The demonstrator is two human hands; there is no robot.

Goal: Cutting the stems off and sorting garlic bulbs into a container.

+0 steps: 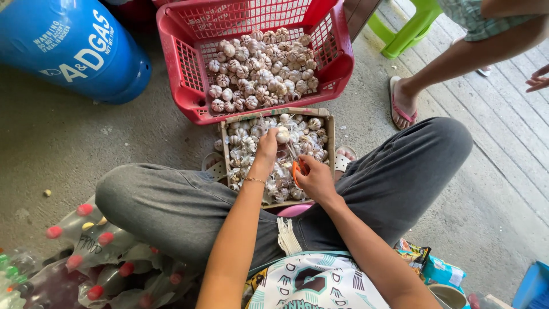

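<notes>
Head view: left hand fingers pinch a garlic bulb over the box; right hand grips orange scissors. Trimming step; next, blades must meet the stem at 12 o'clock.

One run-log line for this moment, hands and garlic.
left hand: holds garlic bulb | right hand: grip on orange-handled scissors | below: cardboard box of garlic | beyond: red basket of garlic

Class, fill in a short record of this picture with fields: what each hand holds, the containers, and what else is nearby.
left hand: holds a garlic bulb over the cardboard box
right hand: grips orange-handled scissors
cardboard box: full of garlic, between the knees
red basket: holds more garlic
nearby: blue gas cylinder, green stool, another person's foot
</notes>
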